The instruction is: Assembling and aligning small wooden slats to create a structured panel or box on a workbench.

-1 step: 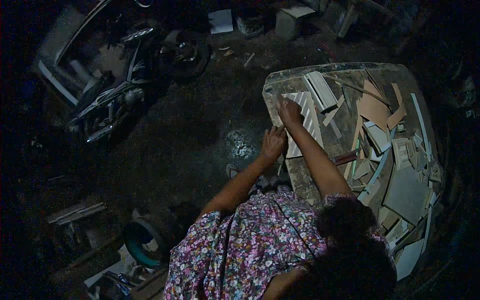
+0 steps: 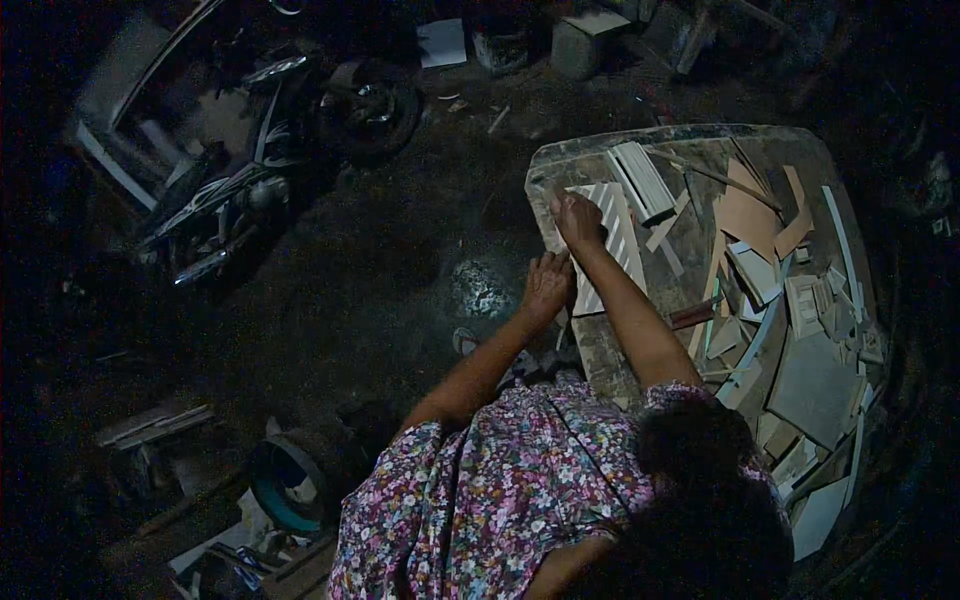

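Change noted: the right hand (image 2: 580, 222) now shows a compact outline at the upper left of the panel (image 2: 628, 250), whereas the preceding picture has a pale smear ahead of its fingers. The forearm holds nearly the same line. No shift is found in the left hand (image 2: 549, 285) or in the panel. In this report's judgement, the right hand is making short, quick movements over one spot, and the panel's placing is undisturbed by them.

Panel: pale, marked with slanting light stripes, lying on the near left part of the table (image 2: 608, 358), along its left edge.

Right hand: fingers appear curled in; in this poor light it cannot be told how tightly they close or whether they hold anything.

Left hand: fingers extended and loosely spread, at the panel's left edge, just below the right hand; no object is seen in its grasp.

Surroundings: a ribbed block (image 2: 641, 183) lies just right of the panel's upper end. A dark red stick (image 2: 693, 315) lies farther right, below it. Beyond are a brown sheet (image 2: 748, 210) and a grey board (image 2: 815, 390) among offcuts. A motorcycle (image 2: 225, 210) stands on the floor at left, well apart from the table.
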